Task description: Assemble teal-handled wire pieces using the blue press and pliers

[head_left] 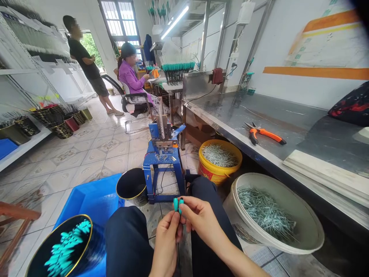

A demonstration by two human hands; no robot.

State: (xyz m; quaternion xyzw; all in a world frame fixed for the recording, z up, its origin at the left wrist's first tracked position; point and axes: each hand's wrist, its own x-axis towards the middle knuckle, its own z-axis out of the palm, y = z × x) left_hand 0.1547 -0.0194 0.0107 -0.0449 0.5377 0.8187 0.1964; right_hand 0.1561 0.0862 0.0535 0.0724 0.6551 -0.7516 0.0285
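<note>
Near and centre, fingers of the left hand (166, 238) and the right hand (201, 220) each pinch one of two teal caps (175, 204). Beyond, a blue machine (163, 154) stands on the tiled floor (95, 150); right, a steel worktop (259, 111) carries orange pliers (265, 134).

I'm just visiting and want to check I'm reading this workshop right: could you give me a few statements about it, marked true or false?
1. The left hand and right hand pinch small teal pieces. True.
2. The orange-handled pliers lie on the floor. False: they lie on the steel bench.
3. The white basin holds thin pins. True.
4. The blue machine stands on the bench. False: it stands on the tiled floor.
5. The black bucket at lower left is empty. False: it holds teal pieces.
</note>
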